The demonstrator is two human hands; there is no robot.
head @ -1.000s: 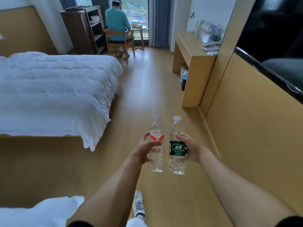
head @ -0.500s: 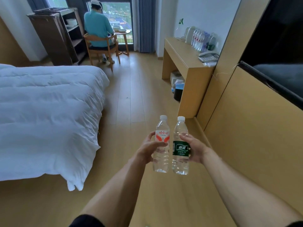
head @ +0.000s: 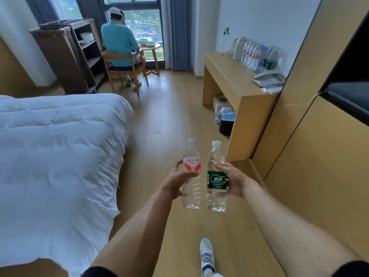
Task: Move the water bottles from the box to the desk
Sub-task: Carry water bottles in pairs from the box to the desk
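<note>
- Head view: a white bed (head: 60, 156) fills the left of the room; beyond it a seated person (head: 119, 45) faces a window.
- The left hand (head: 175, 181) grips the red-labelled bottle (head: 191, 174), fingers curled round its middle, held in the air over the wooden floor (head: 159, 120).
- Just beside it, apart by a narrow gap, the right hand (head: 232, 180) grips the green-labelled bottle (head: 216, 176) the same way.
- Both bottles stand upright, long axes vertical, white caps pointing up, bases down.
- Ahead on the right stands the desk (head: 235, 84), with a row of bottles (head: 257, 56), a kettle (head: 239, 47) and a telephone (head: 269, 78) on its top.
</note>
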